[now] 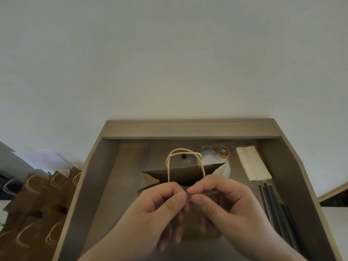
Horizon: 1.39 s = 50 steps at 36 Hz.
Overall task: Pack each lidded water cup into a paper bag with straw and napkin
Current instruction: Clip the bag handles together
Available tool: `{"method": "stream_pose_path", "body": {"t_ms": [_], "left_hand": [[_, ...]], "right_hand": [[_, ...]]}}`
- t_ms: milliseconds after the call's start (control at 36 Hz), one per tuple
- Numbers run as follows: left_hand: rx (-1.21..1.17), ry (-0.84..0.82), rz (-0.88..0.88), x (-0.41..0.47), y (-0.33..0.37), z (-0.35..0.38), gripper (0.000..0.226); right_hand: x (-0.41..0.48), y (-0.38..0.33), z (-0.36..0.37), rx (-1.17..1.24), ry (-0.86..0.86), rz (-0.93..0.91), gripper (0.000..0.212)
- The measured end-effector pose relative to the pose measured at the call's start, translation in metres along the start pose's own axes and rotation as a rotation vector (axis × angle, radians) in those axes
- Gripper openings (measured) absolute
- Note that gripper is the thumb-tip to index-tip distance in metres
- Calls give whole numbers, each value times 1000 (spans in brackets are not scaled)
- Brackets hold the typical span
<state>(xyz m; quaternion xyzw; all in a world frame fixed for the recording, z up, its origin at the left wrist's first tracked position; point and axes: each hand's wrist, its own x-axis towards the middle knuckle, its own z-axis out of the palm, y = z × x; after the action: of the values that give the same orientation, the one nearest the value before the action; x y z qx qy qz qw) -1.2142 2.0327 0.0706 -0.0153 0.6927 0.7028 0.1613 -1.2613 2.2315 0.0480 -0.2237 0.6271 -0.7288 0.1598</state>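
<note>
The left hand (162, 202) and right hand (222, 200) pinch the near rim of the brown handled paper bag (180, 174). Its mouth stands open.

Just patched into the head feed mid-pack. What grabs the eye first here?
The left hand and right hand meet at centre bottom, pinching the near rim of an open brown paper bag with pale handles, which stands on the wooden desk. To its right lie a napkin stack and black straws. A crowd of similar bags stands off the desk at far left.
</note>
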Motion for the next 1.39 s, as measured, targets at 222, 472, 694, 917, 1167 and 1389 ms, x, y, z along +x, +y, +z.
{"method": "stream_pose_path", "body": {"t_ms": [222,472,694,917,1167,1389], "left_hand": [[246,164,169,0,-8,0,14],[119,181,225,1,-18,0,21],[591,334,354,1,-32,-1,24],[1083,612,225,18,-33,-34,104],[1093,493,235,52,-34,-34,37],[1041,467,253,51,-32,-31,36]], "right_hand": [[7,10,-3,-134,60,16,15],[7,13,-9,-59,-43,8,14],[6,16,-24,-96,56,-122,17],[70,-12,-79,-674,368,-147,11],[122,2,-50,-913,-238,227,11],[108,-2,-35,-944,-352,194,16]]}}
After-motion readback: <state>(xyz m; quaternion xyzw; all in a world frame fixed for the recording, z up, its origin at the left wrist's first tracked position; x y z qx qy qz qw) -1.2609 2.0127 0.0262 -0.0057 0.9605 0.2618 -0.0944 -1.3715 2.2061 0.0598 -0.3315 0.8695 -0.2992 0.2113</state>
